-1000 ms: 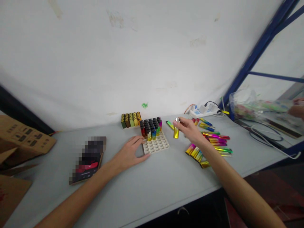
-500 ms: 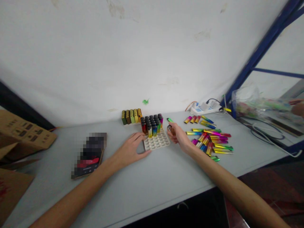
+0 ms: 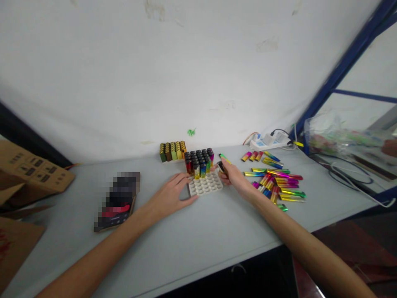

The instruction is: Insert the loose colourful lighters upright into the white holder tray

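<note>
A white tray [image 3: 206,187] with rows of round holes lies on the grey table [image 3: 198,236]. Its far rows hold several upright lighters [image 3: 199,161] with black caps. My left hand [image 3: 169,195] rests flat against the tray's left edge, fingers spread. My right hand [image 3: 234,177] is closed round a lighter [image 3: 221,166] at the tray's right edge; only its dark cap shows. A green lighter [image 3: 223,157] lies just beyond that hand. A heap of bright metallic lighters [image 3: 276,182] lies to the right.
A row of olive and yellow lighters [image 3: 172,151] stands against the wall. A dark box [image 3: 118,200] lies at the left, cardboard boxes [image 3: 27,176] at the far left. A power strip [image 3: 269,141], a plastic bag [image 3: 328,134] and another person's hand [image 3: 390,147] are at the right.
My right hand carried a lighter from above the heap leftward and down to the tray's right edge. The left hand stayed against the tray.
</note>
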Tool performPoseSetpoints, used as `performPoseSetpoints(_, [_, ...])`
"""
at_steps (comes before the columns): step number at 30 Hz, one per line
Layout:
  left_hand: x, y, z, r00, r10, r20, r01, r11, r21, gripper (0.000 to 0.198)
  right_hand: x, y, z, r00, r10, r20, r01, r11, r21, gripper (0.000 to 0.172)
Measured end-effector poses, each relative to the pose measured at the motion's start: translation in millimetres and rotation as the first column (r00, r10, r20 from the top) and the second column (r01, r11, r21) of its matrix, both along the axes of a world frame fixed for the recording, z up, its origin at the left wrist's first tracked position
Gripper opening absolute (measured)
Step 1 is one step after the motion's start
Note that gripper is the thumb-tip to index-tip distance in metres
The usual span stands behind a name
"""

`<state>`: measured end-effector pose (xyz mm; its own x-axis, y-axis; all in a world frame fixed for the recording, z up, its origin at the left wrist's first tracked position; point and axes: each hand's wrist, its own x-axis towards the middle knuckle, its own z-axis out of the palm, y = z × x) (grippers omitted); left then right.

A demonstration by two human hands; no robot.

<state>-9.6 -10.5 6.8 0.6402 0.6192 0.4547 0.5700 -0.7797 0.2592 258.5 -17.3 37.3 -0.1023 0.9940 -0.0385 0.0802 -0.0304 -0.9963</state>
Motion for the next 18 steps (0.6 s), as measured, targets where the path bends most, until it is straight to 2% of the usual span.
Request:
performPoseSetpoints(2, [1, -2, 1.6, 1.000, 0.003, -0.010, -0.003, 1.000, 0.011, 0.040, 3, -1, 7.6, 0.999, 0.044, 0.014, -0.045, 0.990, 0.133, 0.055])
performPoseSetpoints(5, [2, -4, 4.6, 1.000, 0.005, -0.019, -0.005, 1.000, 0.013, 0.040, 5, -2, 23.5, 0.987, 0.101, 0.128, -0.136, 0.940, 0.314, 0.042])
performPoseSetpoints(9, [3, -6, 7.1, 1.000, 0.004, -0.024, -0.004, 1.000, 0.006, 0.039, 2, -3, 39.5, 0.950, 0.150, 0.275, -0.260, 0.867, 0.424, 0.035])
performPoseSetpoints(14, [4, -7, 7.9, 1.000, 0.009, -0.020, -0.009, 1.000, -0.009, 0.038, -8, -1, 34.3, 0.809, 0.107, 0.577, -0.435, 0.769, 0.468, 0.021])
performPoseSetpoints(18, [5, -8, 7.6, 1.000, 0.020, -0.020, -0.020, 1.000, -0.024, 0.038, -15, 3, 23.6, 0.750, 0.037, 0.660, -0.472, 0.729, 0.495, 0.017])
